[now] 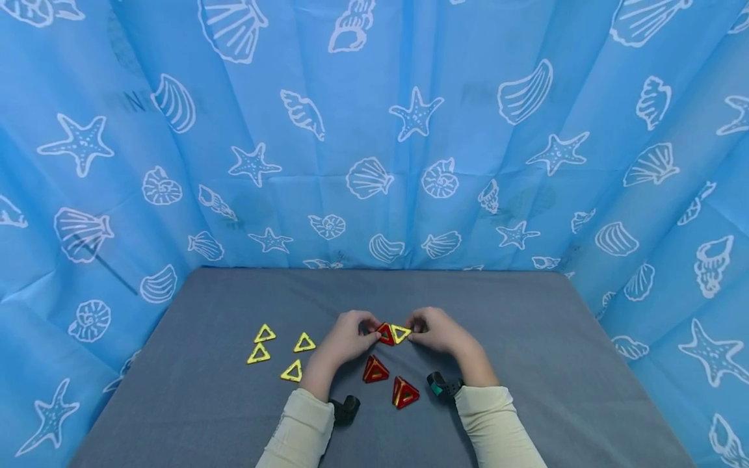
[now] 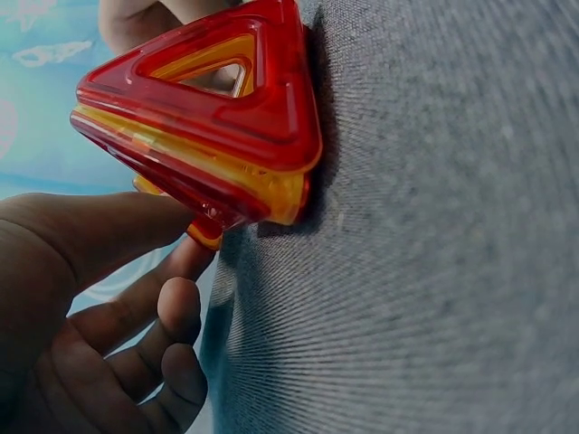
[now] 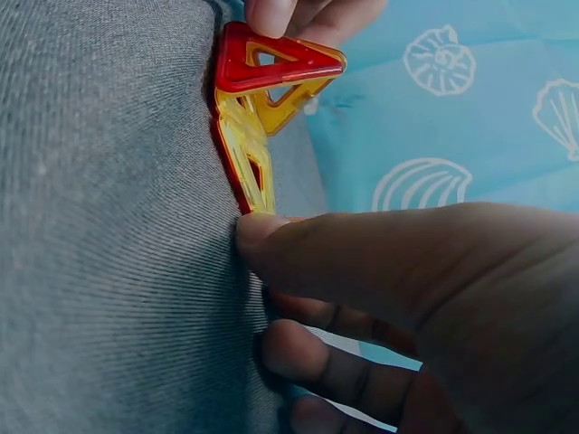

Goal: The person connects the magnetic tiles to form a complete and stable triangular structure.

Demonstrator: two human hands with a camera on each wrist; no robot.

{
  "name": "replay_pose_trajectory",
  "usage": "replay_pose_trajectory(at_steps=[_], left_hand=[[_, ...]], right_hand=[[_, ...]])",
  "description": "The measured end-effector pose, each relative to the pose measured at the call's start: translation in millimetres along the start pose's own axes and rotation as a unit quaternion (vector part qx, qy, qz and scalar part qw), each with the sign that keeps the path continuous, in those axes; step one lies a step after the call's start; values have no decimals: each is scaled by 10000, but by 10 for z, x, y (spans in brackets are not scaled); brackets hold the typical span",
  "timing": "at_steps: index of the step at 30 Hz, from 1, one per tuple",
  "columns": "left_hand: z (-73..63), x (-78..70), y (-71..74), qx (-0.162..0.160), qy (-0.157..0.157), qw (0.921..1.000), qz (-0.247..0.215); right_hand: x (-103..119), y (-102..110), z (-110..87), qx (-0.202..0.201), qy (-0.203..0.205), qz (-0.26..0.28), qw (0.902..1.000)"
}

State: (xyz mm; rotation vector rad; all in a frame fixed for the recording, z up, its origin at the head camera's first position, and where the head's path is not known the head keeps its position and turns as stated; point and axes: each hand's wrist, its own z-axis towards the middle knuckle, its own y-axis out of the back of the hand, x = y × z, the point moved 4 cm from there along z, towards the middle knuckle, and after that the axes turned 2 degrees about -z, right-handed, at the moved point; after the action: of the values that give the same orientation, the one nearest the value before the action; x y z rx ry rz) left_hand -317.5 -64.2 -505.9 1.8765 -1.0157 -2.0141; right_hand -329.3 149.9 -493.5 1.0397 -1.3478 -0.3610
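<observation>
Block [image 3: 237,72], red, pinched by the left hand [image 1: 351,335], meets a triangle [image 3: 239,145] pinched by the right hand [image 1: 439,331] around mid-width of the table [image 1: 585,364], roomy rightward, near edge cut off. A pyramid [image 2: 213,117] hides the left thumb's tip.

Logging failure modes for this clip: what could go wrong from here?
1. The right hand pinches the yellow triangular plastic tile near one corner, so it might slip or twist.
2. The left hand holds the adjoining red-and-yellow triangular plastic piece; uneven pressure could shift the two out of line.
3. Two red plastic pyramids sit between the arms, so withdrawing could knock them.
</observation>
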Motion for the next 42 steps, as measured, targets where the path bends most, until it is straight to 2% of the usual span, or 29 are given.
replay_pose_trajectory(at_steps=[8,20,32,42], left_hand=[[-2,-2,-7,21,-17,10000,19],[-11,2,-18,55,-5,9999,95],[-12,-16,-3,86,-14,9999,108],[-4,-27,9,152,-73,9997,152]], right_hand=[[-14,-12,-7,66,93,-16,9999],[-15,-29,-14,185,-40,-75,9998],[85,43,-37,182,491,382,9979],[260,-21,-10,54,900,497,9947]])
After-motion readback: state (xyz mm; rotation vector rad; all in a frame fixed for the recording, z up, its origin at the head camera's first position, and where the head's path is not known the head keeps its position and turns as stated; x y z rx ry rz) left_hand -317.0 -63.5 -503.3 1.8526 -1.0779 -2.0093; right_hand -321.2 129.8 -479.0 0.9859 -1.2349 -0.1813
